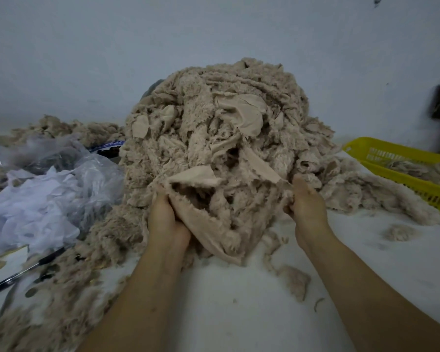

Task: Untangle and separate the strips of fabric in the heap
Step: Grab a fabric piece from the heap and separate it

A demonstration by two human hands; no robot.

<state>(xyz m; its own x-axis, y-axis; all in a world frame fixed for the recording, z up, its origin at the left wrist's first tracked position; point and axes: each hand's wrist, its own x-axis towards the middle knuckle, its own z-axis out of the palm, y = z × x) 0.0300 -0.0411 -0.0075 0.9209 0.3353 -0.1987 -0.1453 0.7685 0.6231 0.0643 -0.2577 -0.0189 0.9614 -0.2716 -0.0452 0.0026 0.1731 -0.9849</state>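
Observation:
A tall heap of beige fleece strips point(221, 128) rises in the middle of the white table, against the wall. My left hand point(167, 219) grips a wide beige strip point(208, 224) at the heap's near foot, with the fingers buried in the fabric. My right hand point(308, 207) clutches the right end of the same tangle, thumb up. The strip sags between the two hands and drapes down onto the table. A flatter spread of fleece strips point(61, 288) runs along the table's left side.
Crumpled clear and white plastic bags point(43, 189) lie at the left. Black-handled scissors point(23, 273) rest at the left edge. A yellow plastic basket point(404, 168) holding some scraps stands at the right. Small fleece tufts point(399, 232) dot the white table point(239, 313).

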